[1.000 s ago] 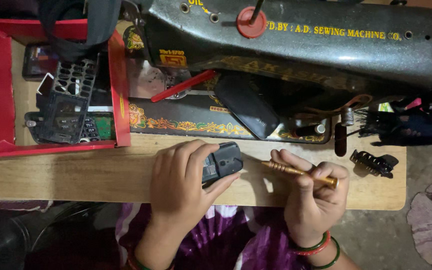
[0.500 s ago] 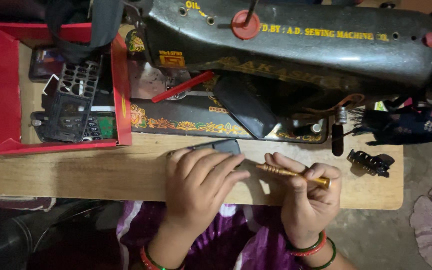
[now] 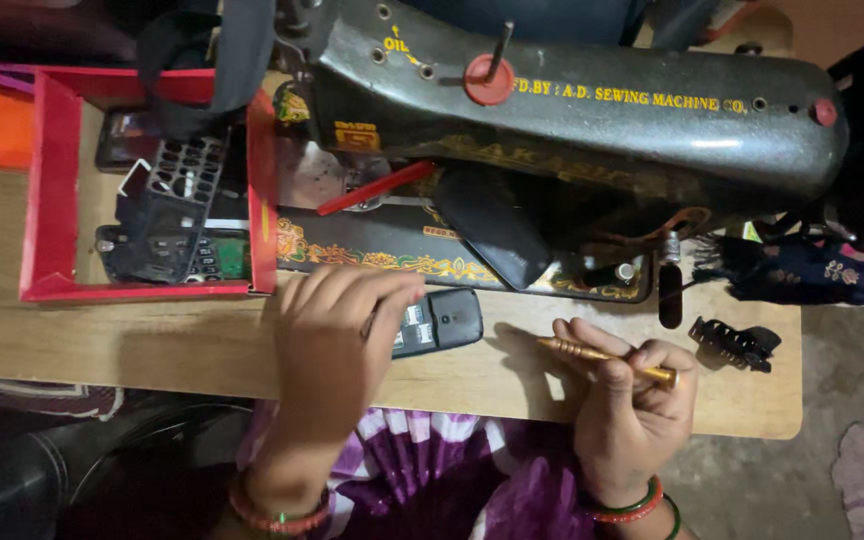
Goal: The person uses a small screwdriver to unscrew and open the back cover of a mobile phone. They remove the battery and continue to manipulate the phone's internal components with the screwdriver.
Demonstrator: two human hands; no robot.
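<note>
My left hand (image 3: 337,335) rests palm down on a small black phone body (image 3: 439,321) that lies flat on the wooden table (image 3: 152,345); the fingers cover its left end and its right end sticks out. My right hand (image 3: 630,400) grips a gold-coloured screwdriver (image 3: 602,356) by its handle, tip pointing left toward the phone and apart from it. Both hands sit just in front of the black sewing machine (image 3: 592,120).
A red tray (image 3: 50,200) at the left holds black phone parts (image 3: 172,215). A red pen (image 3: 377,187) lies on the machine bed. A black hair clip (image 3: 737,343) and dark embroidered cloth (image 3: 802,270) lie at the right. The table edge is near my purple-clad lap.
My left hand has laid the phone body flat on the table and slid left off it, baring its right end. The right hand with the screwdriver has barely moved.
</note>
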